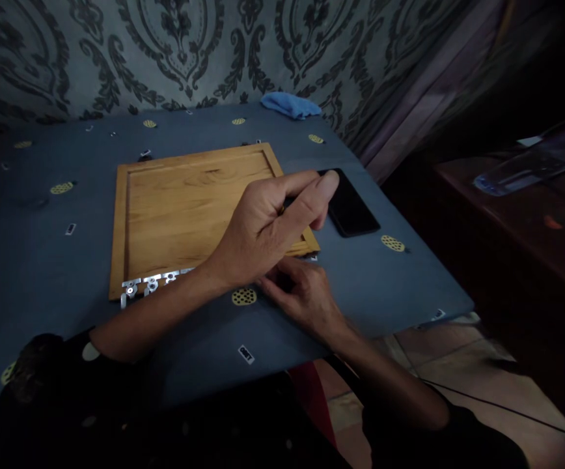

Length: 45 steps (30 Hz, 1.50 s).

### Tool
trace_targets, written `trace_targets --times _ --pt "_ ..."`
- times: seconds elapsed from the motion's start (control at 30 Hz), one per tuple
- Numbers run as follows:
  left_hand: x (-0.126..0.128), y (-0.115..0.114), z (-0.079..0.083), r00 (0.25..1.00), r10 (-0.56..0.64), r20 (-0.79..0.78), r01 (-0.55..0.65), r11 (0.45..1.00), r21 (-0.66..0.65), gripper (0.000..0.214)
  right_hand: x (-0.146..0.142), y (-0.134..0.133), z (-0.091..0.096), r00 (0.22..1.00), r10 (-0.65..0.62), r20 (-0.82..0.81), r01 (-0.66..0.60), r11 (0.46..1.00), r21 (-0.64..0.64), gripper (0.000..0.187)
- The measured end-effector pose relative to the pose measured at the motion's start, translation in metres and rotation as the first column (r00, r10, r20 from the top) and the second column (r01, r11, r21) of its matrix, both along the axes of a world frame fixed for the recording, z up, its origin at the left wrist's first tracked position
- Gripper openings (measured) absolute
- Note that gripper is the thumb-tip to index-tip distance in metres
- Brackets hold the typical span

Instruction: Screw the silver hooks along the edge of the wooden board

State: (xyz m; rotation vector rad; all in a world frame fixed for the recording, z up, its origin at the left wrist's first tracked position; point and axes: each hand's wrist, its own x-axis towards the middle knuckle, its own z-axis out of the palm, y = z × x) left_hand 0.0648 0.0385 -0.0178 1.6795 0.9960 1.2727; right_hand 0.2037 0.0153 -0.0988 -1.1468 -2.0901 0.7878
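A framed wooden board (179, 215) lies on the cloth-covered table. Along its near edge runs a shiny metal strip (151, 284) with several hook-like pieces, partly covered by my left forearm. My left hand (277, 225) is closed above the board's right part, thumb pressed along the curled fingers. A small dark and yellowish bit shows inside its grip, too little to name. Just below it, my right hand (306, 296) is at the board's near right edge with fingers bent together. Its fingertips are partly hidden behind my left hand, and what they hold cannot be made out.
A black phone (353, 205) lies right of the board. At the back of the table (204, 345) is a crumpled blue cloth (291, 104), close to the patterned curtain (179, 52). A clear plastic bottle (521, 166) rests on a dark red surface at right.
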Motion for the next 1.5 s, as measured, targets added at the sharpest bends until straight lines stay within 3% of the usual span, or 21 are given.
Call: trace_targets --times 0.13,0.23,0.33,0.43,0.67,0.9,1.07,1.3,1.5 --pt "-0.002 0.000 0.005 0.998 -0.021 0.061 0.021 1.000 0.012 0.044 0.000 0.000 0.000 1.000 0.003 -0.004 -0.003 1.000 0.008 0.030" --pt "-0.008 -0.001 0.021 0.974 -0.023 0.224 0.007 0.998 0.070 0.040 0.000 -0.002 0.001 0.999 -0.001 -0.037 0.001 1.000 0.002 0.029" --pt "-0.016 -0.004 0.041 0.922 0.047 0.385 -0.117 0.980 0.159 0.046 0.002 -0.004 0.004 0.996 -0.052 -0.076 0.051 0.999 -0.015 0.030" --pt "-0.020 -0.006 0.050 0.949 0.080 0.305 -0.117 0.988 0.104 0.053 0.003 -0.006 0.008 0.990 -0.112 -0.084 0.111 0.994 -0.017 0.032" --pt "-0.017 -0.006 0.043 0.975 -0.002 0.222 -0.016 0.997 0.080 0.056 0.004 -0.006 0.009 0.991 -0.118 -0.061 0.116 0.993 -0.022 0.023" --pt "-0.018 -0.005 0.041 0.979 0.007 0.202 -0.026 0.995 0.093 0.049 0.004 -0.006 0.008 0.994 -0.094 -0.054 0.092 0.995 -0.037 0.023" --pt "-0.021 0.002 0.035 0.976 0.025 0.217 -0.052 0.991 0.119 0.041 0.006 -0.005 0.007 0.981 -0.174 -0.086 0.173 0.985 -0.027 0.022" --pt "-0.032 0.020 0.020 0.993 0.111 -0.035 -0.110 0.994 0.028 0.026 0.008 -0.002 0.006 0.973 -0.197 -0.122 0.187 0.979 -0.084 0.023" --pt "-0.044 0.020 0.005 0.993 0.106 -0.054 -0.106 0.994 -0.008 0.022 0.008 -0.001 0.006 0.975 -0.181 -0.130 0.168 0.980 -0.109 0.022"
